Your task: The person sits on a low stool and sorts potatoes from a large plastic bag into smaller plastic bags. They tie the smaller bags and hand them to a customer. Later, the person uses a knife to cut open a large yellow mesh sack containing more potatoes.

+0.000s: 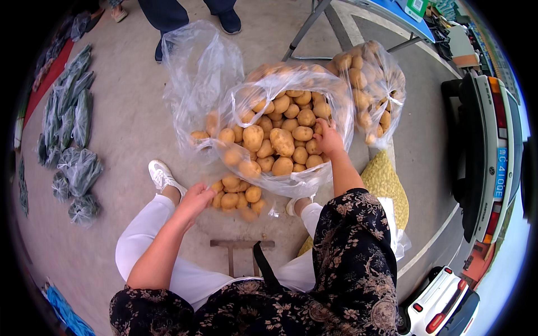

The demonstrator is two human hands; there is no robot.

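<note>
A large clear plastic bag [344, 105] of potatoes lies with its mouth wide before me. My right hand [329, 136] reaches inside its right edge, fingers on a potato; whether it grips one cannot be told. At the near left, my left hand [201, 197] pinches the edge of a small clear bag beside several small potatoes [229, 200]. Two bigger potatoes [282, 142] rest on top of the pile in the large bag. Another clear plastic bag [201, 63], mostly slack, stands at the upper left with some potatoes at its bottom.
A tied bag of potatoes [361, 90] stands right, near a blue folding table [399, 17]. A yellow woven sack [384, 180] lies below it. Bagged green vegetables [63, 113] lie left. A person's legs [166, 17] are at the top; parked cars [483, 159] stand right.
</note>
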